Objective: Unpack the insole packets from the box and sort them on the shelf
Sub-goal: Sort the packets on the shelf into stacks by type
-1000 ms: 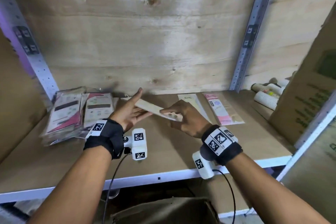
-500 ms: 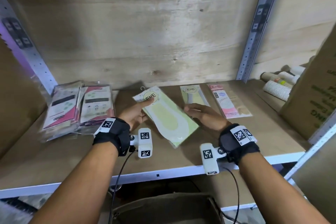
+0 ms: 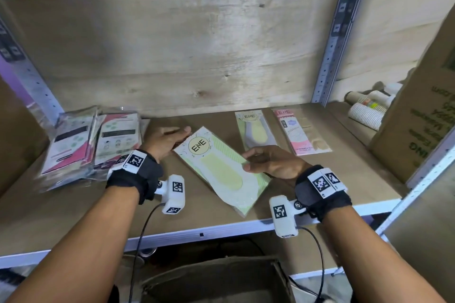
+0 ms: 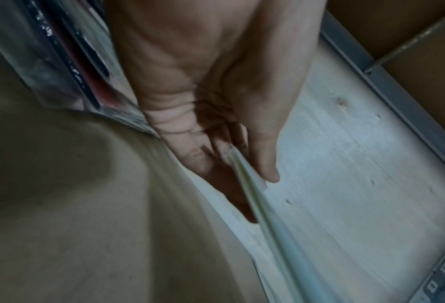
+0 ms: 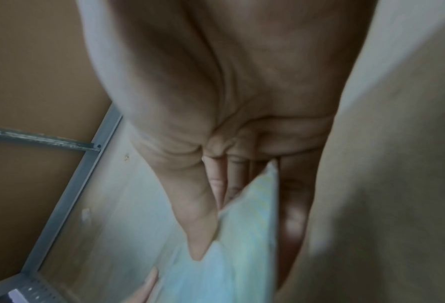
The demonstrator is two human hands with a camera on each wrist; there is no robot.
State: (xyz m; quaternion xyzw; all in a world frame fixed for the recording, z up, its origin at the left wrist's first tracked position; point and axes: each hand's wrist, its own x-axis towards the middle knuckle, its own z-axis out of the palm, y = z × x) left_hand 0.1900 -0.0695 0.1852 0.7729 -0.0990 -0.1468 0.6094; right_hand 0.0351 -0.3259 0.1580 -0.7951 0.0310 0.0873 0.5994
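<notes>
Both hands are on one green insole packet [image 3: 222, 170], held at a slant just above the shelf [image 3: 73, 206]. The left hand [image 3: 165, 141] pinches the packet's top corner, thumb on the printed face and fingers [image 4: 195, 162] tucked underneath (the wrist view shows this plainly). The right hand [image 3: 272, 161] grips the opposite long edge, thumb over the top and fingers [image 5: 292, 221] beneath. Behind it, a second green packet [image 3: 253, 130] lies flat near the back wall, with a pink packet [image 3: 301, 133] just beside it. Off to the left sits a loose pile of pink-and-white packets [image 3: 91, 140]. The open box [image 3: 216, 280] waits below the shelf edge.
</notes>
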